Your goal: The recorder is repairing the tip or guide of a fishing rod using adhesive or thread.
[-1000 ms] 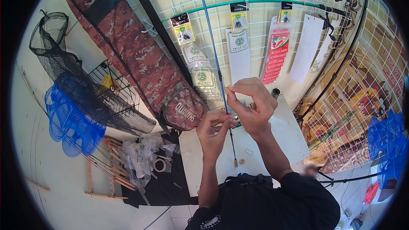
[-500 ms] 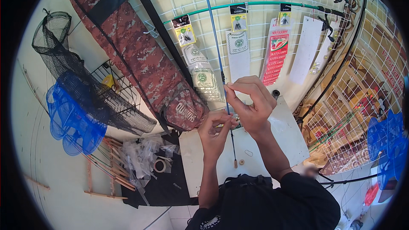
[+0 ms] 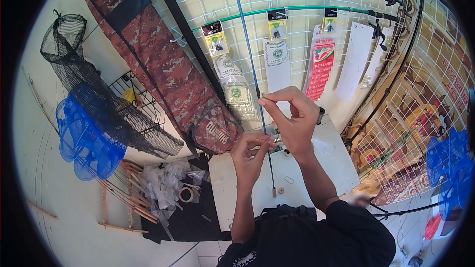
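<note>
A thin blue fishing rod (image 3: 246,34) runs from the top of the view down between my hands, with a dark lower part and a small tan tip near the table's front. My right hand (image 3: 297,118) is raised, thumb and forefinger pinched together beside the rod's black fitting (image 3: 258,92). Lower down, my left hand (image 3: 247,157) has its fingertips pinched close by the rod. What sits in either pinch is too small to make out. Below the hands, a small tan ring (image 3: 281,191) and a thin wire loop (image 3: 289,180) lie on the white table (image 3: 225,183).
Packets of tackle (image 3: 215,44) and a green rod (image 3: 307,8) hang on a white wire grid ahead. On the left are a camouflage rod bag (image 3: 163,64), a black net (image 3: 99,89) and a blue net (image 3: 89,143). A tape roll (image 3: 186,195) lies by plastic bags (image 3: 163,183).
The whole view has shifted slightly. Both hands keep their pinches near the rod, and the right fingertips sit a little closer to the black fitting.
</note>
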The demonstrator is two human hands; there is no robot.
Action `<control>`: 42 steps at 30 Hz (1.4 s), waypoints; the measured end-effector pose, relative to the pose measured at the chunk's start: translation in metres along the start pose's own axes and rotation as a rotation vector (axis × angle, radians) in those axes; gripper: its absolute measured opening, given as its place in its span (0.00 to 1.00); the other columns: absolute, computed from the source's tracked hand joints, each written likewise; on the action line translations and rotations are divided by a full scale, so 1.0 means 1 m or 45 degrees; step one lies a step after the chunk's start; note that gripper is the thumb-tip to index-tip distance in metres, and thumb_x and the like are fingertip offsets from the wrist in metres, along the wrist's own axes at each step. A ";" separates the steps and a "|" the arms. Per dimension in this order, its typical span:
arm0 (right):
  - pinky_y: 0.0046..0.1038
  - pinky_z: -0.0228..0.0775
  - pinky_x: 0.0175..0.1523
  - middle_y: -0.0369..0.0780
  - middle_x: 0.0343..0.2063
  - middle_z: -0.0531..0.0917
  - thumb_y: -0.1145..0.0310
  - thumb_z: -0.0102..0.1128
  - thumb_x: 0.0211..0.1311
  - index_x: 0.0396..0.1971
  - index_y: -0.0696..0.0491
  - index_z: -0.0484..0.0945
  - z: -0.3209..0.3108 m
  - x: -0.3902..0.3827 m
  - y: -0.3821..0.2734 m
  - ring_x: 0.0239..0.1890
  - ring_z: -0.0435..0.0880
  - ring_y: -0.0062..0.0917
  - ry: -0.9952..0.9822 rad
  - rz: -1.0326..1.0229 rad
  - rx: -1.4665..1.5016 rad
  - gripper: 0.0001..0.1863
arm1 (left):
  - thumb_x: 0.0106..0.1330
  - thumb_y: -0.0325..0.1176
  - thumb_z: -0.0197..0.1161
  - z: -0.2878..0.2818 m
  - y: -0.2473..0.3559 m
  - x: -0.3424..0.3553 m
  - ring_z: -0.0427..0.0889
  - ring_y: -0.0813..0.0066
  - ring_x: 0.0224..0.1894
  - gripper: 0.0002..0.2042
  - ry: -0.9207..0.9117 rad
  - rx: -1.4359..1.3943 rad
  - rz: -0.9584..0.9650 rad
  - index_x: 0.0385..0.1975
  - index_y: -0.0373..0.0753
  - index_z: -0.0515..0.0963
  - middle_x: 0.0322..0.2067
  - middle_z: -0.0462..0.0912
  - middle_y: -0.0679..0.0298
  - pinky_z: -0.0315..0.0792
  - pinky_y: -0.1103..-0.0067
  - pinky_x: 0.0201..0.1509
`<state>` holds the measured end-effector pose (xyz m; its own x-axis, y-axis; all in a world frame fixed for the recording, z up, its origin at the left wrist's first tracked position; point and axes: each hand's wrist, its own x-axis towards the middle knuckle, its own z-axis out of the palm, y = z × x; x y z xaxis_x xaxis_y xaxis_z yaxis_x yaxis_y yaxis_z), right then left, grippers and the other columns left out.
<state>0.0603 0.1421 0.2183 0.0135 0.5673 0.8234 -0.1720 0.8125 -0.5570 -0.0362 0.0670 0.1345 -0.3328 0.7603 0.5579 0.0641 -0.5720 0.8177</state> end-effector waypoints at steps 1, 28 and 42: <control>0.22 0.72 0.34 0.40 0.26 0.83 0.81 0.69 0.48 0.30 0.60 0.81 -0.002 0.001 0.000 0.30 0.82 0.21 0.001 -0.002 -0.002 0.08 | 0.62 0.16 0.59 0.000 0.000 0.000 0.85 0.71 0.37 0.07 -0.005 -0.005 -0.017 0.38 0.30 0.73 0.39 0.78 0.56 0.81 0.82 0.35; 0.20 0.73 0.30 0.41 0.29 0.83 0.87 0.69 0.43 0.31 0.60 0.82 -0.008 -0.001 -0.005 0.31 0.82 0.23 -0.042 -0.352 -0.140 0.12 | 0.61 0.15 0.59 -0.003 0.002 0.000 0.85 0.70 0.36 0.08 -0.015 -0.053 -0.074 0.38 0.31 0.73 0.39 0.78 0.57 0.82 0.80 0.37; 0.25 0.75 0.37 0.40 0.35 0.83 0.84 0.65 0.43 0.38 0.58 0.84 -0.011 -0.003 -0.001 0.35 0.82 0.29 -0.145 -0.493 -0.285 0.18 | 0.61 0.15 0.59 -0.007 -0.002 0.000 0.84 0.71 0.36 0.07 -0.008 -0.106 -0.123 0.38 0.29 0.72 0.39 0.79 0.55 0.82 0.79 0.37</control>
<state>0.0711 0.1411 0.2153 -0.0754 0.2084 0.9751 0.0417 0.9777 -0.2057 -0.0425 0.0662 0.1322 -0.3277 0.8149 0.4781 -0.0468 -0.5194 0.8532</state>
